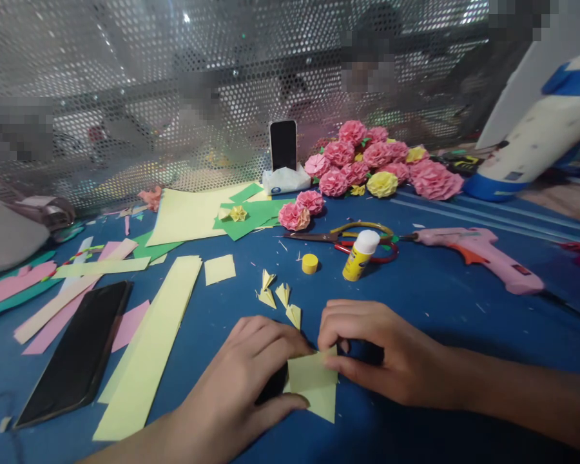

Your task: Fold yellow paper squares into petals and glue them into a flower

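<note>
yellow paper (312,380) on blue table (464,328), between hands, appears part folded. l. hand (251,364) half open, thumb & fingers well apart at paper's 9–11 o'clock edge, prob. steadying w/o full grip. r. hand (399,351) closed, thumb & index pinching 1 o'clock corner, likely to control edge. ref. paper: folded pcs (283,294) at 11, cap (310,263) at 12, glue stick (355,263) upright at 1, presumably for quick reach. strips (149,354) at 9, glue gun (493,254) at 2, judged set aside.

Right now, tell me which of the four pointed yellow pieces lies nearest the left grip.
The rightmost piece, just beyond the left grip; the other three sit farther out and leftward.
</note>
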A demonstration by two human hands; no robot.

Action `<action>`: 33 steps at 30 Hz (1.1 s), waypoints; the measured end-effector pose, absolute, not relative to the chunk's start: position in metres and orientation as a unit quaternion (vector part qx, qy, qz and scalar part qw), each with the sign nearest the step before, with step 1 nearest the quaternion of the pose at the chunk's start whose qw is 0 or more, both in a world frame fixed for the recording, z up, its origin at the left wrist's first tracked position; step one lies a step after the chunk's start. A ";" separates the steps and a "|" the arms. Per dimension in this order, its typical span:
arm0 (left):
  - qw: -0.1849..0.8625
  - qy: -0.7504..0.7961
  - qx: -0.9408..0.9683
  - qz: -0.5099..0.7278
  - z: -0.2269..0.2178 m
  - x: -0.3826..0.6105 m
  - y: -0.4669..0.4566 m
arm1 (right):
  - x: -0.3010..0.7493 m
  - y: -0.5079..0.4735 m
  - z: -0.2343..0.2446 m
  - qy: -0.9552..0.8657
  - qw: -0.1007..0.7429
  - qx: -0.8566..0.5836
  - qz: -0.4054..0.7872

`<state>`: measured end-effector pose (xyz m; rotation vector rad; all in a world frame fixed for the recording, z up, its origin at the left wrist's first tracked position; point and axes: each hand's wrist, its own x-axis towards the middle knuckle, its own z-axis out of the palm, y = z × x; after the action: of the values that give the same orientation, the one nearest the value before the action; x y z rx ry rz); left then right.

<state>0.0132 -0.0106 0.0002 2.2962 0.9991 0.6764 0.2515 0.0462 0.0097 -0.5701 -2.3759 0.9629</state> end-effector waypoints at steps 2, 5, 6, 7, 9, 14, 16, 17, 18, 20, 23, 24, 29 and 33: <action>0.277 0.391 0.848 0.228 0.001 0.016 -0.010 | 0.252 0.049 0.012 -0.860 0.279 -0.217 0.368; 0.271 0.414 0.841 0.220 -0.001 0.020 -0.009 | 0.253 0.054 0.011 -0.830 0.289 -0.264 0.398; 0.271 0.418 0.839 0.221 -0.002 0.021 -0.009 | 0.254 0.055 0.010 -0.818 0.291 -0.285 0.407; 0.273 0.418 0.837 0.225 -0.003 0.022 -0.009 | 0.255 0.056 0.009 -0.807 0.292 -0.305 0.413; 0.282 0.411 0.834 0.237 -0.003 0.023 -0.010 | 0.255 0.057 0.007 -0.791 0.292 -0.336 0.420; 0.265 0.378 0.854 0.240 0.012 0.015 -0.007 | 0.256 0.058 0.008 -0.785 0.283 -0.347 0.427; 0.234 0.379 0.873 0.198 0.022 0.004 -0.002 | 0.255 0.058 0.010 -0.790 0.275 -0.336 0.432; 0.213 0.393 0.879 0.165 0.026 -0.004 0.002 | 0.254 0.058 0.011 -0.795 0.268 -0.330 0.434; 0.192 0.421 0.878 0.123 0.030 -0.014 0.006 | 0.254 0.058 0.012 -0.800 0.260 -0.323 0.434; 0.147 0.488 0.858 0.067 0.035 -0.034 0.013 | 0.252 0.057 0.012 -0.811 0.246 -0.308 0.432; 0.069 0.527 0.847 -0.001 0.042 -0.058 0.017 | 0.250 0.057 0.011 -0.825 0.233 -0.290 0.425; 0.026 0.527 0.850 0.002 0.043 -0.060 0.016 | 0.250 0.057 0.010 -0.829 0.231 -0.285 0.423; 0.032 0.467 0.864 0.185 0.041 -0.024 -0.002 | 0.246 0.054 0.004 -0.849 0.232 -0.264 0.393; 0.199 0.444 0.848 0.210 0.021 0.015 -0.008 | 0.243 0.051 0.002 -0.871 0.220 -0.246 0.365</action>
<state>0.0146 -0.0084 0.0214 2.3709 1.2429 0.5862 0.2427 0.0508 0.0018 -0.6799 -2.4085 1.0105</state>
